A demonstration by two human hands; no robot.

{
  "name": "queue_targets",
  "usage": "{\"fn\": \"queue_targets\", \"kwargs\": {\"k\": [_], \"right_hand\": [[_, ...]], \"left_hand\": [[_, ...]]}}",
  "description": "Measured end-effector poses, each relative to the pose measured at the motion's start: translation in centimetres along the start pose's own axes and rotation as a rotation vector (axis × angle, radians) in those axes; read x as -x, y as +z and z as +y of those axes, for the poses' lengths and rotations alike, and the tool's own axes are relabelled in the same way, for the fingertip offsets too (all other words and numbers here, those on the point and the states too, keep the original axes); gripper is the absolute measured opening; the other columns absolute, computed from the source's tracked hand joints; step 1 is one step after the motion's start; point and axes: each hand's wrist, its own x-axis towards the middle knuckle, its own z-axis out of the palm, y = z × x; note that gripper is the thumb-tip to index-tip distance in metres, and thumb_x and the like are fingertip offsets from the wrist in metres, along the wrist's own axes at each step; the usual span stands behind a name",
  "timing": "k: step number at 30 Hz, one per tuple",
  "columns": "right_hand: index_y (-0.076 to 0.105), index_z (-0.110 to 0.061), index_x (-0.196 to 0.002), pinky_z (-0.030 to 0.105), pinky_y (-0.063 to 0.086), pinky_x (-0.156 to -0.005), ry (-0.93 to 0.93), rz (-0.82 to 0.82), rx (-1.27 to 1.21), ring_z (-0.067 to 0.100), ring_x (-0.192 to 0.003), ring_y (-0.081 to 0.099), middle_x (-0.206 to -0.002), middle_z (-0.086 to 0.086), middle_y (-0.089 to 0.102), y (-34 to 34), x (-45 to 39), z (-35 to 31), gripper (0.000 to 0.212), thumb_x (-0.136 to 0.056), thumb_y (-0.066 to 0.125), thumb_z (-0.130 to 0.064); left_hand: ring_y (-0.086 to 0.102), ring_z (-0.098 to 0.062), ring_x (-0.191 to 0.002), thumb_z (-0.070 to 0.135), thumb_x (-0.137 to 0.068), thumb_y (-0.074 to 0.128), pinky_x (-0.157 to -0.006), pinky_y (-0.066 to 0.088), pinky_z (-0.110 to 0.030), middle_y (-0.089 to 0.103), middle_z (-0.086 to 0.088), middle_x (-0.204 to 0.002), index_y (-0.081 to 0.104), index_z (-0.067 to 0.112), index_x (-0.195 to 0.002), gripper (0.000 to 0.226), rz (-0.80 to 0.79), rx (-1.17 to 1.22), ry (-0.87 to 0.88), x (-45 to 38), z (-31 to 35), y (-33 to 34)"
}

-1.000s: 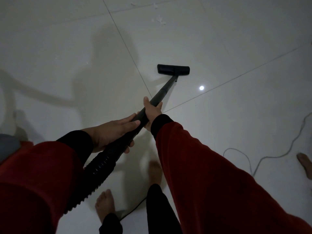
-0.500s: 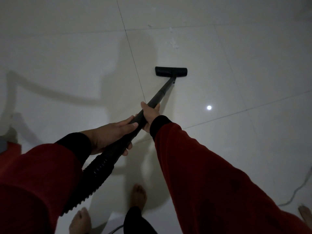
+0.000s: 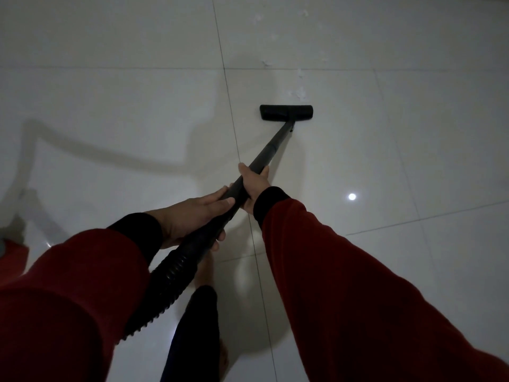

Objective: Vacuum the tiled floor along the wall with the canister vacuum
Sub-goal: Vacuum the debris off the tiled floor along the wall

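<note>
Tiled floor (image 3: 413,133) is mostly bare and glossy; no wall or canister in sight. Ribbed hose (image 3: 168,274) runs up into the wand (image 3: 271,146); floor head (image 3: 286,112) sits flat on a tile, just short of white debris scraps (image 3: 298,93) and more beyond. Left hand (image 3: 192,216) wraps the hose cuff, right hand (image 3: 254,186) wraps the wand above it. Looks mid-job: that debris is not picked up yet
</note>
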Motion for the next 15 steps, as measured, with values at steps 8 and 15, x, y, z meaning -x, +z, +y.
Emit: {"fn": "queue_targets", "kwargs": {"k": [8,15], "right_hand": [[-0.014,-0.047,-0.146,0.04,0.052,-0.085,-0.016,-0.033,-0.052,0.018,-0.07,0.055,-0.083,0.008,0.053,2.8,-3.7,-5.8,0.086,-0.096,0.054,-0.027],[-0.012,-0.046,-0.147,0.042,0.051,-0.09,-0.016,-0.046,-0.055,0.018,-0.077,0.056,-0.09,0.007,0.052,6.6,-6.1,-11.2,0.085,-0.096,0.055,-0.028]], "left_hand": [[0.063,-0.014,-0.051,0.045,-0.095,0.043,-0.049,0.051,-0.019,0.063,-0.008,-0.071,0.016,0.045,-0.147,0.059,0.04,-0.015,0.018,-3.2,5.0,-4.5],[0.065,-0.014,-0.054,0.049,-0.093,0.043,-0.051,0.051,-0.021,0.065,-0.007,-0.073,0.016,0.047,-0.146,0.059,0.062,-0.047,0.019,-5.1,9.5,-9.2]]}}
